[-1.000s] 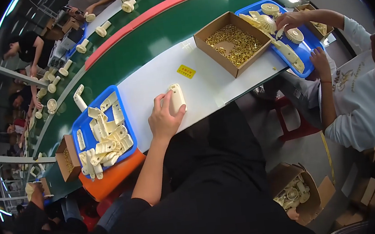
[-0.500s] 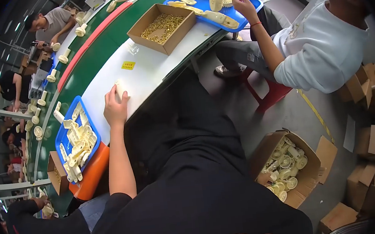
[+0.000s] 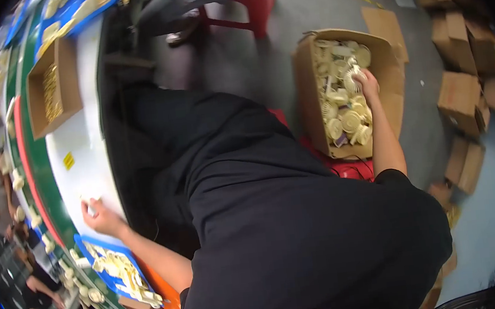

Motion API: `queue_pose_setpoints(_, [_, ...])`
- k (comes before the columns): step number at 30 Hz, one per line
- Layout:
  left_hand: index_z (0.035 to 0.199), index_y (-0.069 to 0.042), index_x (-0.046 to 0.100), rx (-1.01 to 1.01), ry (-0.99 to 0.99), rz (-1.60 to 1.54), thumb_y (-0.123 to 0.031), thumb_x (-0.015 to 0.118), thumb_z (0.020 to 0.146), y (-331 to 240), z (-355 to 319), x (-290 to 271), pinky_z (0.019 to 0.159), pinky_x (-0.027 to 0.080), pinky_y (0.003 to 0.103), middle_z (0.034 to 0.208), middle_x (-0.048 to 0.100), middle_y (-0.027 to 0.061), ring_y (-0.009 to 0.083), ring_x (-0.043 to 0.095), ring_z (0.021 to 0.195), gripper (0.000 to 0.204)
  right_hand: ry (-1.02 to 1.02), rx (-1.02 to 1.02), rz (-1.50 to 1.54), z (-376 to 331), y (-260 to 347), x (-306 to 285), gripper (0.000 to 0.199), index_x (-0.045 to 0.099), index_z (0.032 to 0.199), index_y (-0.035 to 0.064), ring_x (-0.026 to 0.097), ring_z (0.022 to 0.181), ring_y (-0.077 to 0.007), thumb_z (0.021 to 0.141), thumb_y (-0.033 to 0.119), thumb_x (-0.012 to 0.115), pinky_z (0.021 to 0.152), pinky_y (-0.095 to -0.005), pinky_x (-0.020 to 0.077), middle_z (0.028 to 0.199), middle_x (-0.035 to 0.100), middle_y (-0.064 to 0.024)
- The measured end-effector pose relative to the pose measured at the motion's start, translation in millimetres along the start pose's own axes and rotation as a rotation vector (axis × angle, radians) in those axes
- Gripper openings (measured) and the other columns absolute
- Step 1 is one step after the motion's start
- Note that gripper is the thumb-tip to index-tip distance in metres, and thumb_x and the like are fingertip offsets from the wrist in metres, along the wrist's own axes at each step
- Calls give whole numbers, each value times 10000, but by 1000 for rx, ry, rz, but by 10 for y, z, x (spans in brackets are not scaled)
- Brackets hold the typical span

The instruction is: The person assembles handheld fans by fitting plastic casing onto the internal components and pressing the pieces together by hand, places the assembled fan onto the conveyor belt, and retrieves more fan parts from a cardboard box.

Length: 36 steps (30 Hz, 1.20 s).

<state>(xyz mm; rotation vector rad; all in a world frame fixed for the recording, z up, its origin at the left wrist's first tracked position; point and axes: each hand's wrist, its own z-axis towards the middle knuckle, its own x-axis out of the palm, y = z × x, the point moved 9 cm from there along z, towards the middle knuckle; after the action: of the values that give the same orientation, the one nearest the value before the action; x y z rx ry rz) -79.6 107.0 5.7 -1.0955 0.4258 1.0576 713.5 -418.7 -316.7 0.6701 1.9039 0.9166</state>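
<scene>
On the right, my right hand [image 3: 368, 83] reaches into a cardboard box [image 3: 309, 97] full of cream plastic fan parts [image 3: 338, 95]. Its fingers are closed around a cream fan head [image 3: 352, 78] with a ribbed round cage. Over the white worktop [image 3: 80, 142] on the left, my left hand [image 3: 103, 219] is curled about a small pale plastic piece [image 3: 91, 210], partly hidden by the fingers and blurred. Just below that hand lies a blue tray [image 3: 82, 244] of cream plastic casings [image 3: 114, 266].
A carton of brass-coloured small parts [image 3: 40, 113] stands farther up the worktop. Past it is another blue tray [image 3: 85, 13]. A red stool [image 3: 256, 9] with a seated person is beyond my legs. Stacked cardboard boxes [image 3: 462, 102] line the right side. A green conveyor [image 3: 38, 176] runs along the left.
The view has swung to the right. My right hand, out of sight before, is now in the box on a fan head. My left hand stays at the worktop near the tray.
</scene>
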Motion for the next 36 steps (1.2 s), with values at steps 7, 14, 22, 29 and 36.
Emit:
queue_pose_setpoints(7, [1228,52,654,94,-175,-215,-190,672,972,-619,-134,-117,827,566,300,1129,624,147,215,638,957,353,688,-180,-235,-1002,3178,-47,485,650,1253,22,593,1072,-115,812,171,782,926,-282,474,1137,661,-31])
queue_pose_setpoints(14, [1408,-50,534,926,549,-716,-427,892,727,-3548,-1139,100,1102,404,462,1407,541,208,392,453,1375,857,1669,-440,150,-2530,5116,1676,442,611,1248,-25,644,1049,-128,892,213,720,909,-253,510,1118,678,-95])
queue_pose_setpoints(22, [1474,-73,426,-189,714,-1385,-78,752,865,-2312,-800,737,956,501,328,1197,625,130,210,632,1106,691,1790,167,466,-3386,5529,3556,362,620,1198,1,726,769,-187,1035,302,502,536,-327,599,1094,704,-138])
queue_pose_setpoints(29, [1429,-62,472,48,297,-869,-33,757,833,-1583,-689,215,833,546,324,1093,638,100,202,676,986,661,1826,466,339,-3869,4670,4573,456,602,1162,65,638,533,-163,1053,473,430,374,-295,510,812,688,-74])
queue_pose_setpoints(36, [1266,-28,601,367,398,-739,-58,807,810,-1864,-501,271,711,569,307,1005,721,108,207,723,835,501,1561,187,235,-3601,4910,4331,643,640,1056,25,576,455,-171,1057,604,361,402,-299,491,713,647,-79])
